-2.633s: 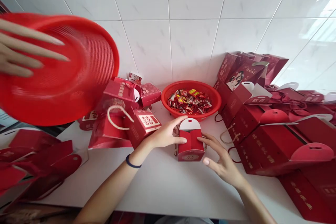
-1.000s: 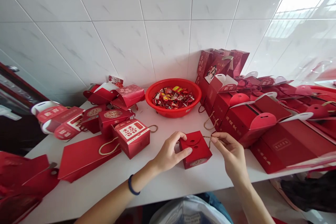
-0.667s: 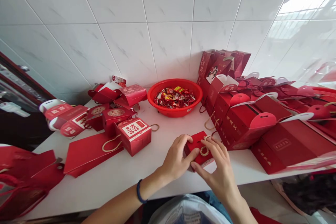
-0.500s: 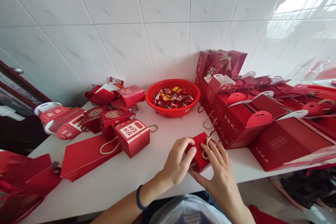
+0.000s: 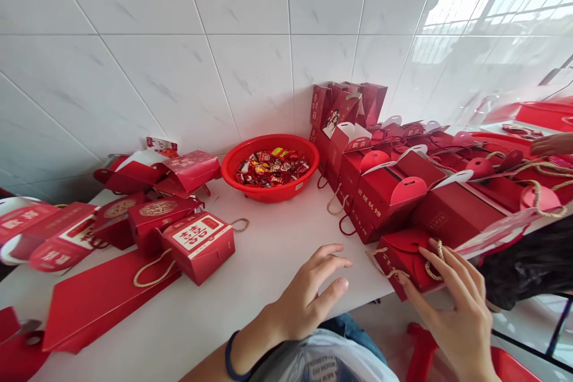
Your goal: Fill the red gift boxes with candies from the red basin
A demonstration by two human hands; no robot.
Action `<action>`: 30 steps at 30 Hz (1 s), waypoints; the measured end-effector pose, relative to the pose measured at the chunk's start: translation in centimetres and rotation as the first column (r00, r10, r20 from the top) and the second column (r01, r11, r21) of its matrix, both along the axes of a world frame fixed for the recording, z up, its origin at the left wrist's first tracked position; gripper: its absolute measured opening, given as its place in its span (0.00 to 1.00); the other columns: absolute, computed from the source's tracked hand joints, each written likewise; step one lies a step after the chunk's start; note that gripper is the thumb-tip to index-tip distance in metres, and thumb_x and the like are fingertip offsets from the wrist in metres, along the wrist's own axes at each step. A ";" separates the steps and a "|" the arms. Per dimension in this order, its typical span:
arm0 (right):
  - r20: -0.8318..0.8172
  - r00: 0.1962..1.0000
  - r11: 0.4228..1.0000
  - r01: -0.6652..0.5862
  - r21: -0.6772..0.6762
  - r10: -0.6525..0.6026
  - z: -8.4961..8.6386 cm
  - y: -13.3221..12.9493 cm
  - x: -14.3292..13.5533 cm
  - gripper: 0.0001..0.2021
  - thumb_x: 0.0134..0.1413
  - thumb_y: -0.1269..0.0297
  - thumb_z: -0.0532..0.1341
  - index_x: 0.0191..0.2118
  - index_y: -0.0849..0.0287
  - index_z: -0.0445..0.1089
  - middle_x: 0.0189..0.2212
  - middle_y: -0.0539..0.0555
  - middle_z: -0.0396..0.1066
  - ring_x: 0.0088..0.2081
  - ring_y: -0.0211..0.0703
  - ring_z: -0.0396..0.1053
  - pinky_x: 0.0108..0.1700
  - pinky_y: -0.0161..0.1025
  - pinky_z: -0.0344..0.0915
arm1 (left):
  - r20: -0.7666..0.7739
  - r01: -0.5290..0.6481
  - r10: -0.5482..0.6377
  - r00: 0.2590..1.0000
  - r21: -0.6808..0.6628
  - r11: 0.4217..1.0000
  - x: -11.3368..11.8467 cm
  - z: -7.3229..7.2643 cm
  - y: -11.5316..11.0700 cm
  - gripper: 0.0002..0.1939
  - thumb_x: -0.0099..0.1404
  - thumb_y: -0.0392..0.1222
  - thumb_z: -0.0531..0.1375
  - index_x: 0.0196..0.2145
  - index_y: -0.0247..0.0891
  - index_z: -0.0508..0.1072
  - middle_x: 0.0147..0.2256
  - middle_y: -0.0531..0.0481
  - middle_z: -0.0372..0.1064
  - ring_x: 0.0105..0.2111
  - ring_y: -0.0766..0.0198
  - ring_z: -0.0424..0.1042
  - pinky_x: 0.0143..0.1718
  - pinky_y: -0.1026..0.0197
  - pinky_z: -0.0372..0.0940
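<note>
My right hand (image 5: 461, 304) grips a small red gift box (image 5: 396, 250) at the table's front right edge. The fingers lie over its top by a twisted rope handle (image 5: 432, 268), and the thumb presses the near side. Another cord handle trails from the box's left side. My left hand (image 5: 307, 289), with a dark band at the wrist, hovers over the white table (image 5: 268, 250); its fingers are apart and hold nothing. Past it stands a red plastic basin (image 5: 233, 179) of wrapped candies (image 5: 272, 167). The box's underside is hidden.
Red gift boxes (image 5: 389, 191) crowd the right side, with tall red bags (image 5: 373, 101) against the tiled wall. More boxes (image 5: 201, 250) and a flat red bag (image 5: 102, 298) lie left. A co-worker's hand (image 5: 553, 144) shows far right. A red stool (image 5: 421, 352) stands below.
My right hand has carried the red gift box rightward, beside the other boxes. My left hand has let go of it. The view has turned to the right.
</note>
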State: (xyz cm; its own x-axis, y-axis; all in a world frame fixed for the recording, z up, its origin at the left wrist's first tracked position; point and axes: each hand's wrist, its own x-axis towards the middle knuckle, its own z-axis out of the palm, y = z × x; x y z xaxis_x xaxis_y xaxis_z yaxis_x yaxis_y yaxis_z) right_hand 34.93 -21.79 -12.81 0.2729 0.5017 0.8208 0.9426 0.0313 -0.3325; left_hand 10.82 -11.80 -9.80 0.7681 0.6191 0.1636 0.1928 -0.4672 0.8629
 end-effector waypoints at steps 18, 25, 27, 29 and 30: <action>-0.071 0.996 0.998 0.058 0.028 -0.056 -4.2 0.5 -1.1 0.37 0.61 0.56 0.65 0.70 0.58 0.52 0.66 0.69 0.58 0.67 0.68 0.56 0.64 0.68 0.54 | -0.073 -0.084 0.084 0.994 0.012 0.996 -2.3 -1.5 1.3 0.16 0.74 0.48 0.53 0.52 0.42 0.75 0.60 0.40 0.66 0.61 0.53 0.65 0.61 0.53 0.62; -0.068 0.996 0.996 0.068 0.051 -0.064 -4.5 0.6 -0.9 0.36 0.60 0.56 0.66 0.70 0.58 0.55 0.64 0.68 0.62 0.64 0.69 0.61 0.61 0.67 0.58 | -0.088 -0.088 0.094 0.992 0.066 0.994 -3.1 -1.4 1.5 0.15 0.73 0.47 0.54 0.51 0.42 0.75 0.59 0.40 0.67 0.59 0.54 0.68 0.60 0.53 0.64; -0.078 0.994 0.996 0.078 0.054 -0.073 -4.2 0.3 -0.9 0.37 0.58 0.55 0.67 0.69 0.58 0.57 0.63 0.68 0.63 0.63 0.71 0.62 0.60 0.67 0.59 | -0.088 -0.098 0.109 0.990 0.120 0.988 -3.6 -1.1 1.7 0.14 0.73 0.45 0.55 0.51 0.41 0.75 0.58 0.40 0.68 0.59 0.54 0.69 0.60 0.53 0.64; -0.111 0.986 0.991 0.127 0.049 -0.121 -4.1 -0.3 -0.6 0.37 0.57 0.54 0.68 0.69 0.58 0.59 0.61 0.68 0.66 0.60 0.72 0.65 0.58 0.68 0.61 | -0.085 -0.130 0.148 0.985 0.189 0.973 -4.4 -0.7 2.0 0.13 0.73 0.44 0.55 0.50 0.41 0.75 0.57 0.40 0.69 0.58 0.54 0.69 0.59 0.54 0.65; -0.137 0.977 0.984 0.171 0.048 -0.163 -4.1 -0.6 -0.4 0.36 0.57 0.54 0.68 0.68 0.59 0.61 0.59 0.68 0.68 0.58 0.74 0.66 0.58 0.68 0.61 | -0.079 -0.158 0.180 0.981 0.229 0.961 -5.0 -0.4 2.2 0.13 0.72 0.43 0.55 0.49 0.41 0.76 0.57 0.40 0.69 0.58 0.54 0.69 0.59 0.54 0.65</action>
